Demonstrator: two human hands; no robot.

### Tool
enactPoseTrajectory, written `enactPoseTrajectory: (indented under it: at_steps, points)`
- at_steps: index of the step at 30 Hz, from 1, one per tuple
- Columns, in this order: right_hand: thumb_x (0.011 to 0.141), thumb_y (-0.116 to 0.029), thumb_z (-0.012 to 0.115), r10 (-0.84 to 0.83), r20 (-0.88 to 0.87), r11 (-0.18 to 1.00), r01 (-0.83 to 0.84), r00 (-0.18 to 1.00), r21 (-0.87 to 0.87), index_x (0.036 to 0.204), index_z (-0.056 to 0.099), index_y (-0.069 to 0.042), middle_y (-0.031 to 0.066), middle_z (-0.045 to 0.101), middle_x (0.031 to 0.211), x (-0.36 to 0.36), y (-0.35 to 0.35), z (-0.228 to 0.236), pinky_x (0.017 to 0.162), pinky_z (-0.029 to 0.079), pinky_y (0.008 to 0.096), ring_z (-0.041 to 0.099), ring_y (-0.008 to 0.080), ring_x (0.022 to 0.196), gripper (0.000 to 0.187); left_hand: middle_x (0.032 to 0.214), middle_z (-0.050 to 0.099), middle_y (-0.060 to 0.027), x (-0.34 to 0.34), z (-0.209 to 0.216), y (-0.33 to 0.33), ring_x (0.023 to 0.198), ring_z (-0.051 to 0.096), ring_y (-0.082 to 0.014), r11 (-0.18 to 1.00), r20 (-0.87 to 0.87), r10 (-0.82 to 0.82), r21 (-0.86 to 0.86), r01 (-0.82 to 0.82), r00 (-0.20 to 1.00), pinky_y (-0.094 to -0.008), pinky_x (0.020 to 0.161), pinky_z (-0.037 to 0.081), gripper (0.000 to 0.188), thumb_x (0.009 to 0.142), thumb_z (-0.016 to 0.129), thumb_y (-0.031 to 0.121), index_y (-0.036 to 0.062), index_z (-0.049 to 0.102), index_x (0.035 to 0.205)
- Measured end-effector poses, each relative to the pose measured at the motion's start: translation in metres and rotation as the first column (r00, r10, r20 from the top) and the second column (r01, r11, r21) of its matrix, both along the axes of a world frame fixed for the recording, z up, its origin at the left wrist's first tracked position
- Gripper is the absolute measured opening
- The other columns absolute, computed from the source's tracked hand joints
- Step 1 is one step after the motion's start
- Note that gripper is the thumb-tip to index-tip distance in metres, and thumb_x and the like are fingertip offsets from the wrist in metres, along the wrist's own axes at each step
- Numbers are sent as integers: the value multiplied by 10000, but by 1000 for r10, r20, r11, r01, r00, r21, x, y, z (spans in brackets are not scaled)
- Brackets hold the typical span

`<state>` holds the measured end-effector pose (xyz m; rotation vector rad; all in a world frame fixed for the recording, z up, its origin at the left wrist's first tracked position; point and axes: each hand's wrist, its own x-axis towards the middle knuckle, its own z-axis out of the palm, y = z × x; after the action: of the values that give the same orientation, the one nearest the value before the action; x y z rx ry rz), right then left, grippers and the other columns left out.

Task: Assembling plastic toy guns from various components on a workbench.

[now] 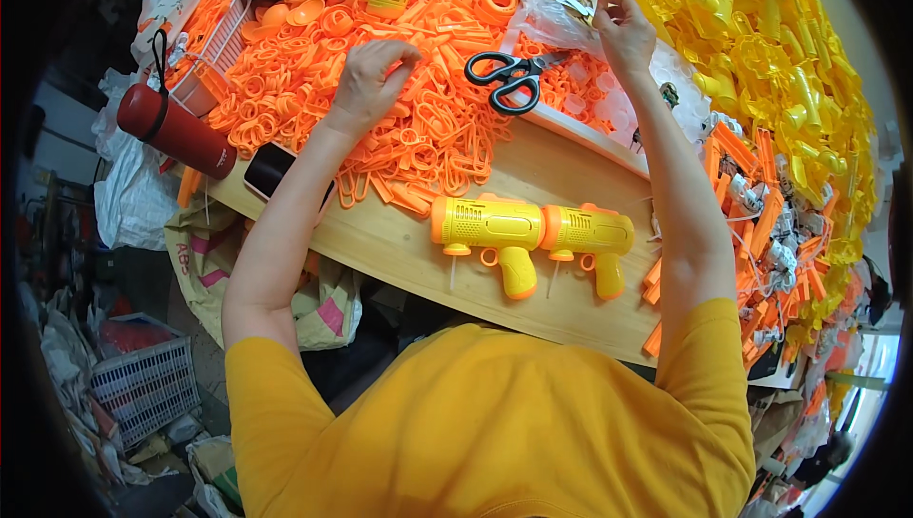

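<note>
Yellow shirt (495,413) at front edge of table (380,242), 2 toy guns (490,223) just beyond. L hand (369,88) over orange parts (437,133), R hand (630,39) by clear bag (542,16) twd far edge; grips narrow, can't tell if holding.

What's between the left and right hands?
Head view, from left hand to right hand: loose orange parts, black-handled scissors, and a clear plastic bag of small pieces.

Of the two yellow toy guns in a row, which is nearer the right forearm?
The rightmost toy gun, just left of the right forearm; the other toy gun lies farther left.
</note>
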<state>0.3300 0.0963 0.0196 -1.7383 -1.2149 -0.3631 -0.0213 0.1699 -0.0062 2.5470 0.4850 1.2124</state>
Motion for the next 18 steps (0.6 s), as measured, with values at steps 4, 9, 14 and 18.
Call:
enactPoseTrajectory:
  at_steps: [4, 9, 14, 18]
  points:
    - [825, -195, 659, 97, 20, 990, -95, 995, -100, 918, 686, -75, 41, 706, 762, 2, -9, 3, 642, 498, 235, 666, 111, 687, 154, 789, 645, -72, 0, 12, -18, 785, 624, -301, 964, -131, 220, 182, -194, 967, -385, 716, 475, 135, 782, 652, 75, 100, 628, 913]
    - [823, -208, 681, 93, -274, 992, -112, 957, -52, 926, 696, -48, 36, 690, 754, -14, -13, 9, 646, 472, 215, 623, 84, 694, 191, 839, 654, -124, -6, 5, -19, 782, 637, -310, 983, -55, 181, 54, -178, 982, -345, 647, 500, 128, 831, 638, 119, 45, 618, 933]
    - [747, -217, 703, 227, -505, 974, -182, 833, 137, 818, 680, -9, 39, 638, 729, -7, -20, 12, 572, 450, 224, 561, 87, 618, 221, 843, 653, -139, -1, 6, -22, 755, 645, -256, 959, 7, 189, -217, -183, 982, -319, 674, 507, 143, 836, 626, 86, 19, 622, 962]
    - [754, -164, 680, 278, -701, 960, -221, 657, 173, 829, 640, -1, 24, 611, 756, -30, -36, 24, 564, 451, 217, 554, 88, 621, 183, 838, 659, -83, -7, -7, -12, 753, 639, -128, 775, 7, 185, -617, -141, 983, -282, 671, 506, 198, 824, 649, 68, -6, 638, 1007]
